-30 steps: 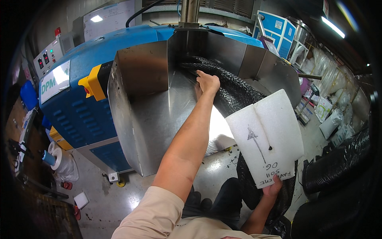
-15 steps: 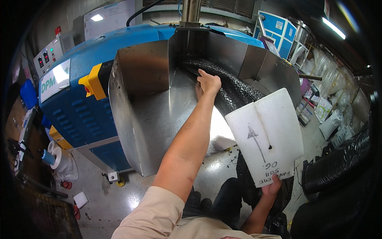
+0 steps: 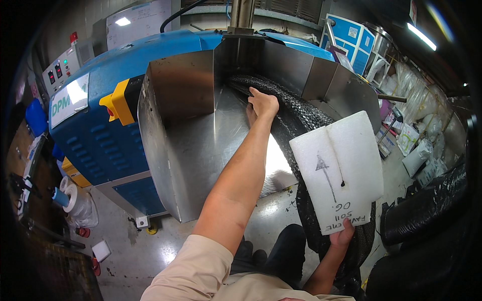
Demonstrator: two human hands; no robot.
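Right hand (image 3: 342,235) gripping white foam (image 3: 354,165) — left hand (image 3: 263,104) at black sheeting (image 3: 300,109), grip unclear.

The glossy black textured sheeting (image 3: 301,111) lies bunched lengthwise inside the steel trough (image 3: 193,150) — narrow at the trough's back, wider along its right side, then hanging down in loose folds beyond its front right edge. The white foam board (image 3: 359,150), flat and roughly four-sided, is off the trough's front right — slit partway to a dark spot, its hand-drawn arrow pointing towards the trough's back
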